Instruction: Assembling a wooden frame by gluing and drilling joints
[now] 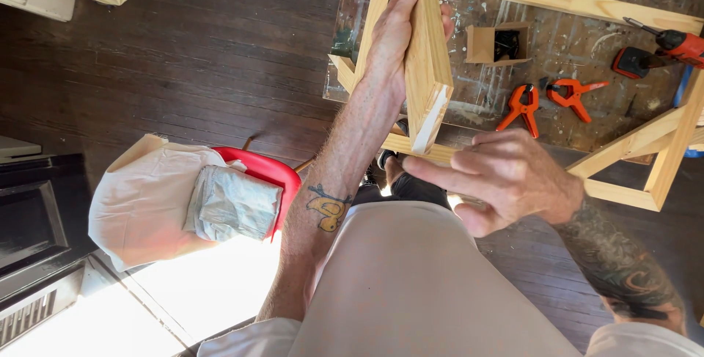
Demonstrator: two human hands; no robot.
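Wooden frame piece [425, 71], pale pine, stands up on end in the middle of the view, and the left hand [392, 38] is wrapped flat along its left side, fingers stretched upward along the wood, thumb behind it — a firm grasp. Its cut lower end shows a smear of white along the mitred face. Right below that cut end comes the right hand [506, 173], loosely curled, index finger poking out towards the bottom corner of the frame piece, holding nothing I can make out; the fingertip sits just beside the wood, and whether it touches I cannot tell.

Behind the frame piece lies the table [587, 100], paint-spattered and scuffed. On it, to the right of the frame piece, sits a small open cardboard box [490, 43], then two orange spring clamps [546, 100] side by side, and further right a red and black power drill [671, 45] near the table's edge. A larger pine frame [638, 151] angles off the table at the right. Left of the frame piece, lower down over the dark wooden floor [205, 56], a red chair [268, 170] carries a cream cloth [143, 203] with a folded grey bundle [235, 203] on top.
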